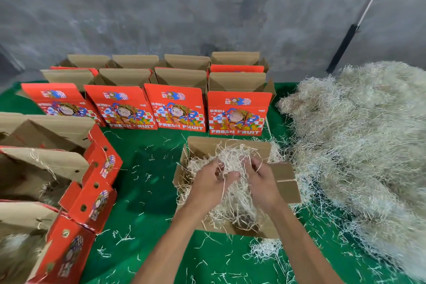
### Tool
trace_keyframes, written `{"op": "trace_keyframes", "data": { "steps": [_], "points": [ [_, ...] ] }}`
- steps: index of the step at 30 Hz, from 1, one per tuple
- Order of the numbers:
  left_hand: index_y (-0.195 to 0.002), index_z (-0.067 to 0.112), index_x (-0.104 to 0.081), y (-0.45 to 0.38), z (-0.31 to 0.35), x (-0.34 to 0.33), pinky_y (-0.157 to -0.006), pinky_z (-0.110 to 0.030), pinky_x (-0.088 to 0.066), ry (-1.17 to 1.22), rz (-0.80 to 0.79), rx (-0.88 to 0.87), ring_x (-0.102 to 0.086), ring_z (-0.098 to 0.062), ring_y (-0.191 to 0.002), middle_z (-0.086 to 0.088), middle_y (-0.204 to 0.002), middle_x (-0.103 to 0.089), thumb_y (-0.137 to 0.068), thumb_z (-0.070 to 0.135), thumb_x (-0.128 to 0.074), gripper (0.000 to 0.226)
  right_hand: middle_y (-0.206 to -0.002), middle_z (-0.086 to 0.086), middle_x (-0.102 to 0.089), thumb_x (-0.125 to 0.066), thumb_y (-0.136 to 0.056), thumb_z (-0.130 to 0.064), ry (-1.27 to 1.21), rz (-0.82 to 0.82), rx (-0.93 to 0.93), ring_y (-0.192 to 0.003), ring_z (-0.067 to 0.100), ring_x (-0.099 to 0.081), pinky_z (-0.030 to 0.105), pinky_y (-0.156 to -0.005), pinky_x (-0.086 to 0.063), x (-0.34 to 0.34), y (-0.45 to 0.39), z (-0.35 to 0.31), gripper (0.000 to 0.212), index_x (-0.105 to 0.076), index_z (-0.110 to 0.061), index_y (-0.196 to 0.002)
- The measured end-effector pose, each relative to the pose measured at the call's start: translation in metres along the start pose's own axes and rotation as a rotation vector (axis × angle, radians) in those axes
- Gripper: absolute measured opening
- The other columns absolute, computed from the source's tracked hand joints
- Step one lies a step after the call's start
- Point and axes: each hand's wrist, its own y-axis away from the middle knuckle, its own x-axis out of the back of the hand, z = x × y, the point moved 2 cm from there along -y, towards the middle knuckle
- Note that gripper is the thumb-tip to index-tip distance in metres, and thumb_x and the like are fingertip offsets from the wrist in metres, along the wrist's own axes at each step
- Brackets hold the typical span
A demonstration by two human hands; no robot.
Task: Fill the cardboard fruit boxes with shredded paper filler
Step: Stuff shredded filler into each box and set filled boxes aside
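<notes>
Nearest the camera, the left hand (213,181) and right hand (259,176) meet over the open brown cardboard box (284,182) on the green worktop (147,191). Each grip is curled into a tuft of pale shredded paper filler (232,161), teasing it apart above the half-filled box. The big heap of filler (359,145) lies just right of it; printed red fruit boxes (177,106) stand in rows behind, and more (90,191) lie at the left. Likely trouble: loose strands spilling over the low walls onto the already littered worktop, or a clump left bunched and uneven.
</notes>
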Motion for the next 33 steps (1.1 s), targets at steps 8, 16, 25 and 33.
{"op": "trace_keyframes", "data": {
  "steps": [8, 16, 25, 33],
  "points": [
    [-0.102, 0.017, -0.063, -0.013, -0.051, 0.096, -0.097, -0.044, -0.047, 0.557, 0.247, 0.131, -0.070, -0.010, -0.092, 0.011, -0.092, -0.076, -0.057, 0.042, -0.087, 0.057, -0.052, -0.007, -0.036, -0.053, -0.098, -0.044, -0.081, 0.416, -0.097, -0.045, 0.010, -0.033, 0.027, -0.048, -0.029, 0.095, -0.013, -0.002, 0.043, -0.041, -0.015, -0.069],
    [-0.141, 0.030, -0.051, -0.022, -0.043, 0.032, -0.103, -0.035, -0.041, 0.383, 0.067, 0.178, -0.057, -0.007, -0.116, 0.013, -0.139, -0.053, -0.066, 0.083, -0.064, 0.092, -0.116, -0.016, -0.052, -0.051, -0.075, -0.086, 0.101, 0.024, -0.316, -0.107, 0.007, -0.053, 0.041, -0.102, -0.039, 0.035, -0.004, 0.008, 0.091, -0.036, -0.035, -0.148],
    [-0.129, 0.047, -0.053, -0.032, -0.050, 0.006, -0.069, -0.028, -0.058, 0.431, 0.094, 0.026, -0.067, -0.009, -0.094, 0.012, -0.120, -0.063, -0.091, 0.025, -0.065, 0.045, -0.054, -0.006, -0.047, -0.072, -0.090, -0.034, 0.192, 0.045, -0.251, -0.040, 0.014, -0.042, 0.029, -0.045, -0.029, 0.020, -0.034, 0.022, 0.035, -0.061, -0.003, -0.102],
    [-0.137, 0.006, -0.049, -0.041, -0.056, -0.007, -0.092, -0.028, -0.052, 0.365, -0.242, 0.098, -0.066, -0.018, -0.107, -0.018, -0.135, -0.055, -0.064, 0.016, -0.091, 0.085, -0.117, -0.001, -0.066, -0.078, -0.074, -0.053, -0.295, 0.148, -0.408, -0.111, 0.024, -0.058, 0.052, -0.110, -0.037, 0.016, -0.037, 0.025, 0.041, -0.063, -0.037, -0.109]
  ]
}}
